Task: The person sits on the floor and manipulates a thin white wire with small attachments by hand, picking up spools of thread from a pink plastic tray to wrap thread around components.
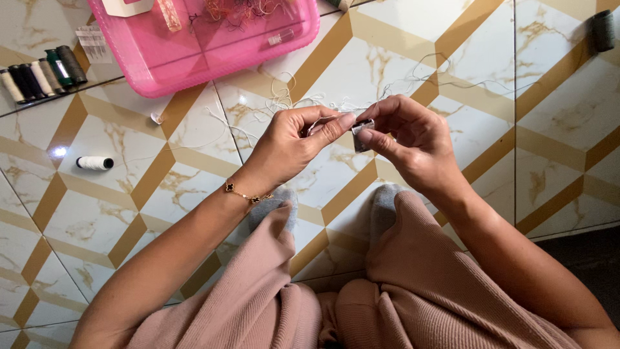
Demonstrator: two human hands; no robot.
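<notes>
My right hand (410, 139) pinches a small silver metal piece (361, 134) between thumb and fingers. My left hand (294, 143) meets it from the left, thumb and forefinger pressed together on a thin white thread (321, 121) at the piece's edge. A gold bracelet (245, 192) circles my left wrist. Both hands hover above a marble-patterned tiled floor (129, 148), over my knees in pink trousers.
A pink plastic tray (213, 52) with small sewing bits lies at the top. A row of thread spools (42, 76) sits top left, a white spool (95, 163) lies alone on the left. Loose white threads (284, 100) trail across the tiles. A dark spool (604, 29) rests top right.
</notes>
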